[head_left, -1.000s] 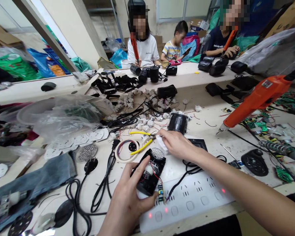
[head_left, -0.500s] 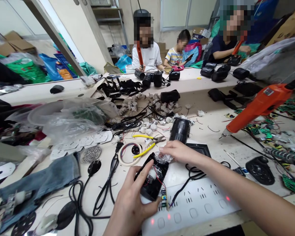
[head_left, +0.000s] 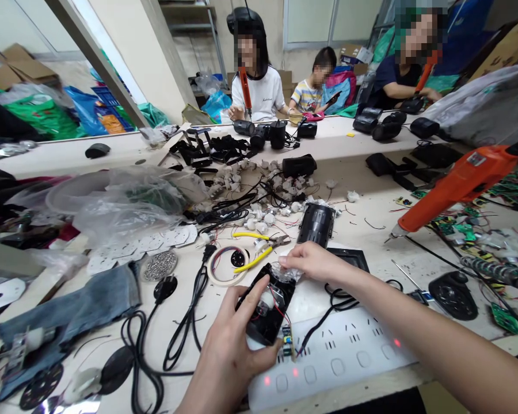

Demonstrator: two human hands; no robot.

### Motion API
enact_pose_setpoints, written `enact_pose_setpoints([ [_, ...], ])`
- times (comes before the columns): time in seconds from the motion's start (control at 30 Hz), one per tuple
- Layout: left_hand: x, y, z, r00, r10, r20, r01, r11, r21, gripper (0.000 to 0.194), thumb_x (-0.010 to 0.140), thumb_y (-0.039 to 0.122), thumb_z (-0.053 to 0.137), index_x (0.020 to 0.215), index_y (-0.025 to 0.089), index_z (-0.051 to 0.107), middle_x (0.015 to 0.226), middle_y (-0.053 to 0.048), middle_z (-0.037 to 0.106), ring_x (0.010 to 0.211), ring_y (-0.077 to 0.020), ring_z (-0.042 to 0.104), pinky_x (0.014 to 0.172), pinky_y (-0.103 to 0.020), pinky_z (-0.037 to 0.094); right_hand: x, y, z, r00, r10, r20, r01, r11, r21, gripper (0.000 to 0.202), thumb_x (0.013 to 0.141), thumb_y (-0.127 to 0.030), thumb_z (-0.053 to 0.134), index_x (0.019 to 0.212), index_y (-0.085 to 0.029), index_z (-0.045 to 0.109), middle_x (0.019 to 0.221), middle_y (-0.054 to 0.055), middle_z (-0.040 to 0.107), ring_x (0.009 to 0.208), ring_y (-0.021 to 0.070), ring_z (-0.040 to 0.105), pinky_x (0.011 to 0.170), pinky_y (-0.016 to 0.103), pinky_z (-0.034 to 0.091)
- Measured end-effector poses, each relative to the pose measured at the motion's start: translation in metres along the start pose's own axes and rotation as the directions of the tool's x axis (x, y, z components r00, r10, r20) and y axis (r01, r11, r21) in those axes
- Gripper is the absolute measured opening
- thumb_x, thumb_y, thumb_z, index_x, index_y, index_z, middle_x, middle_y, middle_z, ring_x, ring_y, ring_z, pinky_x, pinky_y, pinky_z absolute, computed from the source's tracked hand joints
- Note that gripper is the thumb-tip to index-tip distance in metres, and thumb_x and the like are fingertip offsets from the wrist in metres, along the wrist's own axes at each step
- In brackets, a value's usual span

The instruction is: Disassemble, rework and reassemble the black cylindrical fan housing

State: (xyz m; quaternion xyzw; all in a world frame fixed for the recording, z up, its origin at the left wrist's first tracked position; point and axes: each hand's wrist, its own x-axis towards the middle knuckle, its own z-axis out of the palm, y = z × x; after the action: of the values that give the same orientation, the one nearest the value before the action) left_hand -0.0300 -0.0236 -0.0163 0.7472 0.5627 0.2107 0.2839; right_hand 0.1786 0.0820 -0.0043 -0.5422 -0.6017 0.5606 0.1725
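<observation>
A black plastic housing (head_left: pixel 265 328) with a white motor and red wires inside is gripped by my left hand (head_left: pixel 231 339), thumb and fingers around its sides. At the top end of the housing, my right hand (head_left: pixel 304 261) pinches a clear plastic part (head_left: pixel 282 273). A small circuit board (head_left: pixel 287 343) hangs by the housing's lower right, over a white power strip (head_left: pixel 336 368) with red lights. Just behind my right hand stands a black cylindrical housing (head_left: pixel 316 225). Yellow-handled pliers (head_left: pixel 259 261) and a roll of tape (head_left: pixel 213 279) lie beyond the held housing.
An orange electric screwdriver (head_left: pixel 457 187) hangs at the right, near green circuit boards (head_left: pixel 505 319). On the left are denim cloth (head_left: pixel 77 310), a dish of screws (head_left: pixel 159 265) and black cables (head_left: pixel 190 322). Several people sit across the table, behind black parts.
The view has shifted slightly. Both hands keep nearly the same hold on the housing and clear part. Across the table, a person has raised their head, and their hand has left the hanging screwdriver.
</observation>
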Motion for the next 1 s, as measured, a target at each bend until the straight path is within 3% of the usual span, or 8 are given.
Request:
enact_pose_setpoints([
  [0.2,0.001,0.001,0.001,0.999,0.000,-0.033,0.000,1.000,0.005,0.082,0.070,0.024,0.070,0.147,0.034,0.043,0.117,-0.006,0.053,0.100,-0.0223,0.065,0.082,-0.032,0.059,0.001,0.004,0.002,0.998,-0.058,-0.024,0.056,0.994,-0.093,0.029,0.093,-0.028,0.064,0.068,-0.014,0.071,0.058,0.001,0.060,0.051,0.0116,0.045,0.050,0.025,0.030],
  [0.33,0.002,-0.001,0.001,0.999,0.003,-0.050,-0.003,1.000,0.009,0.083,0.069,0.024,0.070,0.146,0.033,0.043,0.117,-0.006,0.053,0.102,-0.0227,0.064,0.083,-0.032,0.059,-0.002,-0.002,-0.008,0.973,-0.193,-0.127,0.165,0.966,-0.201,0.021,0.088,-0.017,0.068,0.067,-0.016,0.072,0.075,0.005,0.067,0.073,0.0182,0.059,0.069,0.028,0.042],
  [0.4,0.002,-0.001,0.000,0.999,0.010,-0.041,-0.010,1.000,0.003,0.083,0.069,0.024,0.071,0.146,0.033,0.043,0.118,-0.007,0.054,0.102,-0.0228,0.064,0.084,-0.033,0.059,-0.006,-0.009,-0.017,0.945,-0.267,-0.187,0.222,0.947,-0.234,0.015,0.088,-0.011,0.064,0.081,-0.018,0.074,0.095,0.006,0.071,0.092,0.0212,0.062,0.085,0.031,0.043],
  [0.5,0.001,0.001,0.001,0.998,0.019,-0.052,-0.020,1.000,-0.006,0.082,0.068,0.023,0.071,0.145,0.034,0.044,0.118,-0.006,0.053,0.102,-0.0229,0.065,0.082,-0.033,0.059,-0.013,-0.018,-0.024,0.914,-0.342,-0.217,0.302,0.933,-0.198,0.032,0.087,-0.003,0.060,0.110,-0.022,0.071,0.118,0.004,0.069,0.108,0.0202,0.061,0.095,0.033,0.043],
  [0.63,0.000,0.007,0.004,0.993,-0.001,-0.114,0.001,1.000,-0.002,0.081,0.067,0.020,0.068,0.144,0.035,0.046,0.117,-0.005,0.053,0.099,-0.0226,0.064,0.076,-0.031,0.059,-0.017,-0.021,-0.011,0.917,-0.387,-0.102,0.351,0.901,-0.256,0.031,0.083,-0.002,0.065,0.107,-0.020,0.072,0.107,0.004,0.073,0.096,0.0204,0.067,0.087,0.032,0.048],
  [0.73,-0.001,0.010,0.005,0.993,-0.010,-0.114,0.009,1.000,-0.008,0.080,0.067,0.019,0.067,0.143,0.035,0.046,0.113,-0.005,0.053,0.094,-0.0209,0.064,0.075,-0.030,0.059,-0.019,-0.023,-0.003,0.863,-0.503,-0.057,0.425,0.782,-0.457,0.018,0.086,-0.006,0.065,0.098,-0.015,0.075,0.095,0.007,0.072,0.091,0.0210,0.066,0.084,0.032,0.048],
  [0.9,0.001,0.005,0.002,0.997,0.022,-0.068,-0.022,1.000,-0.007,0.082,0.070,0.020,0.068,0.146,0.036,0.042,0.116,-0.006,0.053,0.097,-0.0220,0.064,0.078,-0.033,0.059,-0.020,-0.032,-0.015,0.768,-0.606,-0.209,0.417,0.720,-0.556,0.017,0.092,-0.010,0.061,0.093,-0.017,0.076,0.087,0.005,0.068,0.083,0.0176,0.063,0.077,0.029,0.047],
  [1.0,0.002,0.001,0.001,0.999,0.045,-0.023,-0.045,0.999,0.018,0.083,0.070,0.022,0.069,0.147,0.036,0.040,0.117,-0.006,0.053,0.097,-0.0223,0.065,0.077,-0.032,0.060,-0.018,-0.034,-0.017,0.803,-0.567,-0.186,0.383,0.728,-0.568,0.017,0.092,-0.010,0.061,0.091,-0.017,0.076,0.091,0.005,0.070,0.086,0.0189,0.064,0.080,0.031,0.047],
])
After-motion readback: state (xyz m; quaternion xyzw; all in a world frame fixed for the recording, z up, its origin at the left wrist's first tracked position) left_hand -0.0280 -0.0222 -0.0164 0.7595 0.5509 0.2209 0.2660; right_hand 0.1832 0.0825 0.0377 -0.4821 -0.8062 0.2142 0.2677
